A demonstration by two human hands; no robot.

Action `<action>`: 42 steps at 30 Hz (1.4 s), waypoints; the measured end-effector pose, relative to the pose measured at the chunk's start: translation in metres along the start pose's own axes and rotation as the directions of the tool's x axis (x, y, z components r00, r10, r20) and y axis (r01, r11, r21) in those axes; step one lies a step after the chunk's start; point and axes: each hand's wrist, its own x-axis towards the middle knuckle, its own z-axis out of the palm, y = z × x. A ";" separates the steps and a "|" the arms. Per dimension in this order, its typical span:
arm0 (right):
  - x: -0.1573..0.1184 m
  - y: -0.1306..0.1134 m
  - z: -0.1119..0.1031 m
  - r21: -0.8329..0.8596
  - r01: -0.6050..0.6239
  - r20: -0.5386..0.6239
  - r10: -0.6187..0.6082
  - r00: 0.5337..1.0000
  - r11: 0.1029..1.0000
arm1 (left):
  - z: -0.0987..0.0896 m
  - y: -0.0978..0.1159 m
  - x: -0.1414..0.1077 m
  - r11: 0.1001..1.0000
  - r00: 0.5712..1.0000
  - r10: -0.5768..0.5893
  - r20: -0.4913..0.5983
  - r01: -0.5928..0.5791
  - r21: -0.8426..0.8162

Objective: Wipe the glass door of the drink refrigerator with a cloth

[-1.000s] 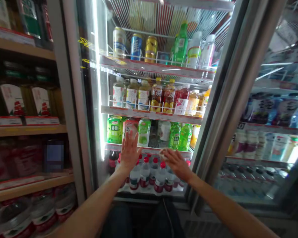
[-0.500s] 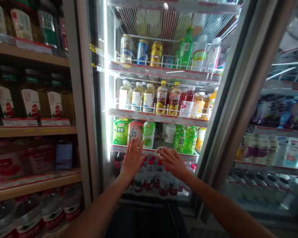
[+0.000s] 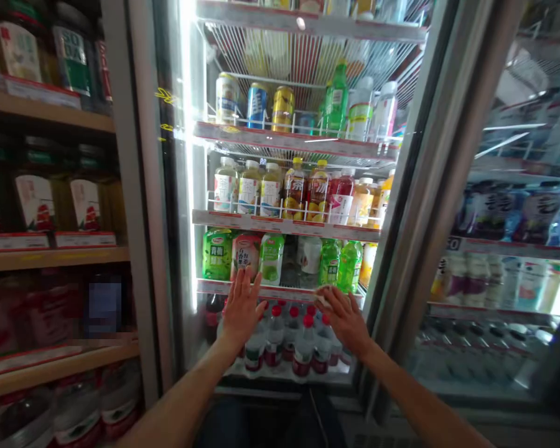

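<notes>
My left hand [image 3: 241, 306] is raised with its fingers stretched upward, in front of the lower shelf of a lit drinks cooler. Its fingertips overlap a red tea bottle [image 3: 245, 252]; whether they touch glass or only hover, I cannot tell. In my right hand [image 3: 345, 317] is a pale crumpled cloth [image 3: 323, 295], pressed under bent fingers at the right part of the shelf's front strip [image 3: 280, 292]. Green bottles [image 3: 350, 264] stand just above that hand. Below both hands are several red-capped bottles [image 3: 303, 345].
Upper cooler shelves carry cans [image 3: 256, 104] and a row of tea and juice bottles [image 3: 296, 186]. A metal frame post [image 3: 429, 236] rises at the right, with another cooler beyond it. Wooden shelves [image 3: 51, 258] with bottles stand at the left.
My right hand has slid to the right along the shelf strip with the cloth. My left hand keeps about the same place before the red bottle. The view has shifted slightly.
</notes>
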 end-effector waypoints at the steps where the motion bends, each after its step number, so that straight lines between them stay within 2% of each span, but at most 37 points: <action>1: -0.002 0.007 0.000 -0.012 -0.009 -0.023 0.009 1.000 1.000 | 0.001 0.000 0.000 1.000 1.000 -0.001 -0.002 0.001 0.000; 3: 0.013 0.033 -0.006 -0.032 -0.095 -0.139 0.090 0.986 0.995 | 0.002 0.001 0.000 1.000 1.000 -0.008 -0.006 0.008 -0.002; 4: 0.027 0.049 -0.009 -0.035 -0.168 -0.221 0.156 0.963 0.985 | 0.002 0.002 0.000 1.000 1.000 -0.013 -0.010 0.013 -0.004; 6: 0.050 0.078 -0.015 -0.025 -0.325 -0.374 0.293 0.880 0.945 | 0.001 0.004 0.000 1.000 1.000 -0.021 -0.016 0.021 -0.009; 8: 0.051 0.089 -0.015 0.002 -0.379 -0.427 0.344 0.837 0.925 | 0.001 0.005 -0.001 1.000 1.000 -0.018 -0.021 0.017 -0.020; 10: 0.025 0.077 -0.011 0.035 -0.371 -0.387 0.355 0.851 0.928 | 0.001 0.006 -0.002 0.999 1.000 -0.009 -0.020 0.008 -0.033; 13: -0.030 0.043 -0.003 0.034 -0.352 -0.278 0.347 0.895 0.935 | 0.003 0.005 -0.005 0.999 1.000 -0.005 -0.025 0.004 -0.039; 15: -0.046 0.035 -0.001 -0.010 -0.344 -0.223 0.333 0.916 0.939 | 0.005 0.005 -0.007 0.999 0.999 0.002 -0.034 -0.003 -0.035; 16: -0.041 0.038 -0.003 -0.023 -0.338 -0.217 0.325 0.920 0.941 | 0.006 0.005 -0.007 0.999 0.999 0.007 -0.037 -0.008 -0.031; 18: -0.013 0.057 -0.012 -0.013 -0.322 -0.249 0.309 0.918 0.947 | 0.006 0.006 -0.007 1.000 0.999 0.010 -0.036 -0.010 -0.023; 21: 0.041 0.091 -0.023 0.042 -0.366 -0.387 0.353 0.852 0.930 | 0.004 0.008 -0.007 1.000 1.000 -0.012 -0.016 0.012 -0.015; 23: 0.055 0.096 -0.023 0.069 -0.356 -0.422 0.351 0.836 0.932 | 0.001 0.010 -0.007 1.000 1.000 -0.016 0.004 0.016 -0.014; 25: 0.040 0.082 -0.017 0.069 -0.305 -0.376 0.308 0.874 0.950 | -0.001 0.010 -0.008 1.000 0.999 -0.015 0.029 0.015 -0.013; 28: -0.006 0.045 -0.006 0.031 -0.170 -0.183 0.173 0.968 0.985 | -0.004 0.009 -0.011 1.000 0.997 -0.006 0.079 0.008 -0.016; 30: -0.023 0.031 -0.004 0.017 -0.087 -0.063 0.087 0.994 0.996 | -0.006 0.009 -0.013 1.000 0.995 0.001 0.104 0.001 -0.020; 31: -0.022 0.031 -0.005 0.016 -0.060 -0.044 0.061 0.997 0.998 | -0.006 0.010 -0.014 1.000 0.994 0.000 0.113 0.002 -0.021; 33: 0.002 0.041 -0.010 0.025 -0.049 -0.081 0.051 0.995 0.998 | -0.006 0.012 -0.017 1.000 0.991 -0.017 0.134 0.020 -0.020; 36: 0.061 0.064 -0.015 0.023 -0.169 -0.251 0.170 0.953 0.985 | -0.002 0.017 -0.024 0.998 0.986 -0.044 0.163 0.049 -0.026; 38: 0.086 0.065 -0.013 0.027 -0.208 -0.317 0.206 0.926 0.978 | 0.002 0.020 -0.031 0.998 0.983 -0.042 0.176 0.049 -0.034; 40: 0.083 0.048 -0.006 0.047 -0.155 -0.322 0.162 0.933 0.987 | 0.004 0.021 -0.040 0.999 0.980 -0.019 0.196 0.027 -0.040; 42: 0.060 0.024 0.003 0.092 0.003 -0.234 0.019 0.972 0.996 | 0.004 0.020 -0.049 0.999 0.974 0.018 0.227 -0.007 -0.046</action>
